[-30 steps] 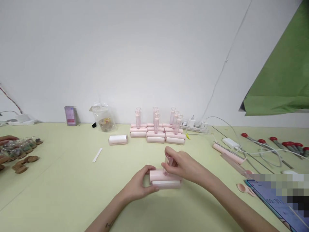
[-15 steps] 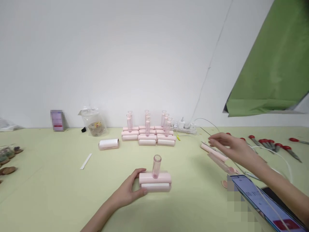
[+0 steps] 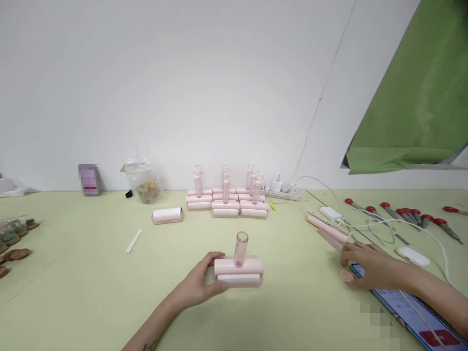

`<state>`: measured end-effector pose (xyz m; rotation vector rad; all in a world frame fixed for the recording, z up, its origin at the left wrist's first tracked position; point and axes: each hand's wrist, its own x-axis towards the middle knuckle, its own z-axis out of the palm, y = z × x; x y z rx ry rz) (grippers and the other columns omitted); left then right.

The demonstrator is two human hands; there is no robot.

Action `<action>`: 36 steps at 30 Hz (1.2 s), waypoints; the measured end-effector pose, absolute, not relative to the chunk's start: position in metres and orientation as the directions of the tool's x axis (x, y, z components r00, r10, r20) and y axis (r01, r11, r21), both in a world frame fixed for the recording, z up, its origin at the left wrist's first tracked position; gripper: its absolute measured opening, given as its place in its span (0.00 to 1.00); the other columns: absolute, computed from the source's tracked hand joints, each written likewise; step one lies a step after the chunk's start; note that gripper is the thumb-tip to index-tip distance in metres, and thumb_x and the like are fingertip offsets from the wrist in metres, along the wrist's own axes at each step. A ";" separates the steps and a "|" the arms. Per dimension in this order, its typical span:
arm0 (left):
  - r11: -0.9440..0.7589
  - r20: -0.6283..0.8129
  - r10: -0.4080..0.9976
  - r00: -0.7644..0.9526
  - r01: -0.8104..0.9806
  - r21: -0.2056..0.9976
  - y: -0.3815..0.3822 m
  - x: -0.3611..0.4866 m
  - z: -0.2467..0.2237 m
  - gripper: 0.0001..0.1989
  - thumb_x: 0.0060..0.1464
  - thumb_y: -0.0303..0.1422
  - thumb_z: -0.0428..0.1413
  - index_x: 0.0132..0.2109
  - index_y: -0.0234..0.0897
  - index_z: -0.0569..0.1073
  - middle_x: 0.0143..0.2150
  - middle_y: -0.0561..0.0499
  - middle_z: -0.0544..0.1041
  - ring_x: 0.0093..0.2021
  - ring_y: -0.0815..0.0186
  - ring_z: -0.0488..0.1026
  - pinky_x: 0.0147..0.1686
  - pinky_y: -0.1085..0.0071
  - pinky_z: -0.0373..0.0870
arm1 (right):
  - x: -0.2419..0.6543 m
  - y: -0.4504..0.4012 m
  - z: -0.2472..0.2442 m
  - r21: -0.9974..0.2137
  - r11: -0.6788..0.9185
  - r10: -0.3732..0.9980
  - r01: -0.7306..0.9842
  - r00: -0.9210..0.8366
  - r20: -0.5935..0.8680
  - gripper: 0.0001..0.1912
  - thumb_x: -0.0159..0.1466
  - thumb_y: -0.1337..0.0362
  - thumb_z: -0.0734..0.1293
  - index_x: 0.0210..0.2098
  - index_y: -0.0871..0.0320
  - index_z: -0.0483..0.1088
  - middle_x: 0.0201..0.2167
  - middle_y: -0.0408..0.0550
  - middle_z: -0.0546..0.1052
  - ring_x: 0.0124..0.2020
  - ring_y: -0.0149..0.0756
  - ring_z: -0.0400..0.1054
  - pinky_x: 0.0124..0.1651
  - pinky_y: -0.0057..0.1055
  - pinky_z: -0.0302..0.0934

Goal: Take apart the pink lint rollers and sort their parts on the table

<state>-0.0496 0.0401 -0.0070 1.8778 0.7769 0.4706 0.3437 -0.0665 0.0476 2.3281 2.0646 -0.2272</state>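
A pink lint roller [image 3: 239, 273] with a white roll and an upright, clear pink tube handle [image 3: 241, 249] sits on the table in front of me. My left hand [image 3: 204, 282] grips its left end, thumb in front and fingers behind. On the right, my right hand [image 3: 371, 268] reaches down with bent fingers over the near end of a pale pink strip-like part [image 3: 329, 239]. What lies between those fingers is hidden. Just below the fingertips is a small round pinkish disc [image 3: 346, 276]. A longer pink piece [image 3: 326, 228] lies beyond.
Several finished-looking pink lint rollers [image 3: 225, 209] stand in rows near the wall. Left of them are a loose white roll [image 3: 167, 215], a white strip [image 3: 134, 241] and a plastic bag [image 3: 146, 187]. Rightward lie white cables, red-ended tools [image 3: 405, 214] and a phone [image 3: 413, 312].
My right hand has moved down and toward me, onto the near end of the pink part. My left hand keeps its hold on the lint roller. The view has shifted slightly.
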 end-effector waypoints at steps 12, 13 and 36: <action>-0.342 0.166 0.808 0.566 0.221 0.913 0.050 -0.041 0.017 0.40 0.40 0.38 0.60 0.59 0.46 0.48 0.62 0.49 0.47 0.61 0.56 0.44 0.57 0.62 0.46 | 0.230 -0.043 0.085 -0.585 0.169 0.985 0.793 -0.120 0.122 0.09 0.58 0.55 0.61 0.33 0.52 0.60 0.30 0.42 0.69 0.30 0.34 0.62 0.34 0.30 0.59; -0.365 0.192 0.788 0.586 0.192 0.911 0.049 -0.033 0.026 0.39 0.40 0.38 0.60 0.57 0.46 0.51 0.61 0.49 0.49 0.60 0.56 0.46 0.57 0.62 0.46 | 0.220 -0.037 0.093 -0.588 0.209 0.976 0.781 -0.128 0.177 0.09 0.58 0.55 0.62 0.34 0.52 0.60 0.31 0.43 0.68 0.31 0.34 0.62 0.34 0.30 0.59; -0.064 0.194 0.584 0.789 -0.193 0.979 0.059 0.031 0.027 0.06 0.31 0.24 0.44 0.14 0.34 0.62 0.11 0.57 0.60 0.15 0.75 0.56 0.17 0.77 0.51 | 0.164 -0.002 0.118 -0.641 0.435 0.890 0.633 -0.411 0.197 0.15 0.62 0.58 0.58 0.49 0.45 0.61 0.45 0.45 0.68 0.45 0.39 0.63 0.47 0.39 0.60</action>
